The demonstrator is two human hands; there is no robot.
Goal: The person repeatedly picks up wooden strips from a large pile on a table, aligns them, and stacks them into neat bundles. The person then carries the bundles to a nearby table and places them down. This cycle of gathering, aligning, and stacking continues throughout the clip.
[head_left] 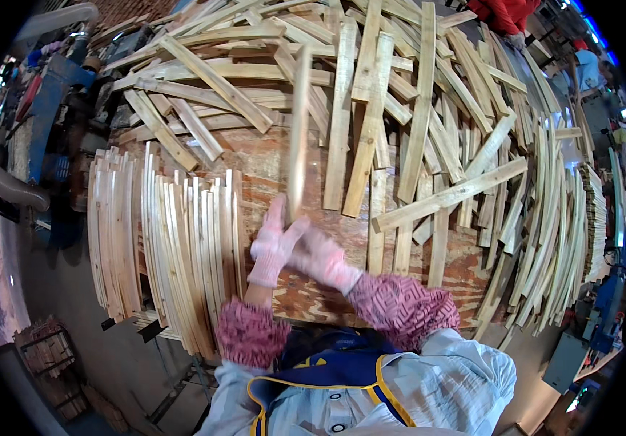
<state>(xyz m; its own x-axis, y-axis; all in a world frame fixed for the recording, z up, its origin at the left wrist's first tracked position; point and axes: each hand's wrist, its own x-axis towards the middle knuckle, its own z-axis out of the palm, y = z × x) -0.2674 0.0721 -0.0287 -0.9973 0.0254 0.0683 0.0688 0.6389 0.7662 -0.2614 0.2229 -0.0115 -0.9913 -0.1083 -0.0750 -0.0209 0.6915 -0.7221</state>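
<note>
A long wooden slat [299,123], smeared by motion, points away from me over the plywood worktop [258,156]. Its near end lies between the thumb and fingers of my left hand [272,243], which wears a pale pink glove and appears closed on it. Close by on the right, my right hand [325,259], gloved alike, is blurred. Its fingers are partly hidden behind the left hand, so its grip does not show. Just left of my hands, a row of slats [195,247] stands lined up side by side.
Loose slats [218,80] lie in a jumbled heap across the far side and right. More slats [546,232] are gathered at the right edge. Blue machinery [55,109] stands at the left. A person in red [506,14] is at the far right.
</note>
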